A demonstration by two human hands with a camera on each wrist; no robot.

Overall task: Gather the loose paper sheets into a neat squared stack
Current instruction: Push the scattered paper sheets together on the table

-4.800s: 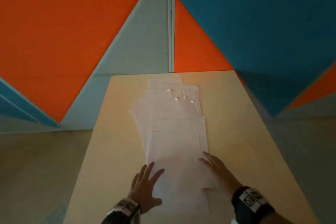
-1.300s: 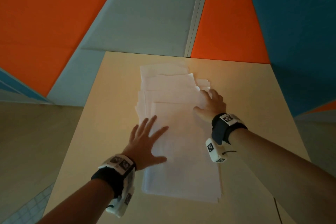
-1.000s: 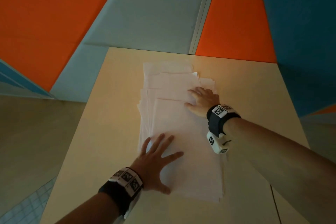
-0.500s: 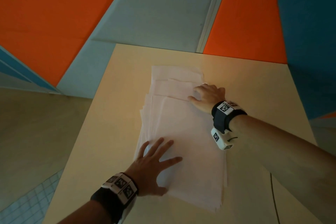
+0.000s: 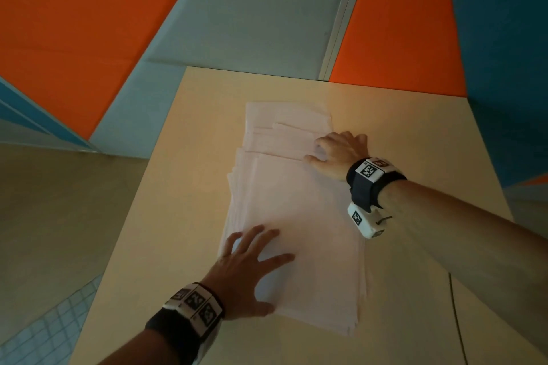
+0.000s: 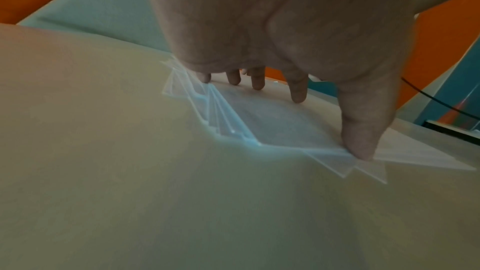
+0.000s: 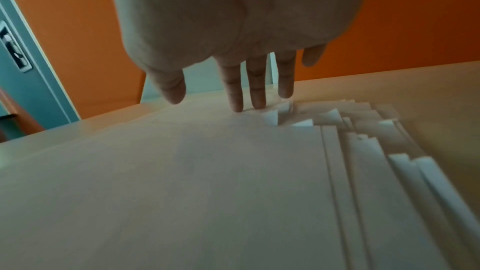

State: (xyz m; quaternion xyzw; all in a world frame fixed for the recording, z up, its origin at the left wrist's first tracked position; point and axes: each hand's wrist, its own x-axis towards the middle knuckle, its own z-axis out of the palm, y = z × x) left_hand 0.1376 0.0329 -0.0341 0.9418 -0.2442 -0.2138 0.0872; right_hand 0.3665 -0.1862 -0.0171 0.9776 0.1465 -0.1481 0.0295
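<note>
Now | left hand (image 5: 249,272) flat, right hand (image 5: 338,154) fingertips pressing paper sheets (image 5: 299,216) | table (image 5: 178,216)

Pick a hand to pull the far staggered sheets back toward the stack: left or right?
Right. The right hand already rests on the far staggered sheets; the left hand lies flat on the near corner, pinning the pile.

A pale wooden table (image 5: 415,139) carries a fanned, uneven pile of white paper sheets (image 5: 296,210)
</note>
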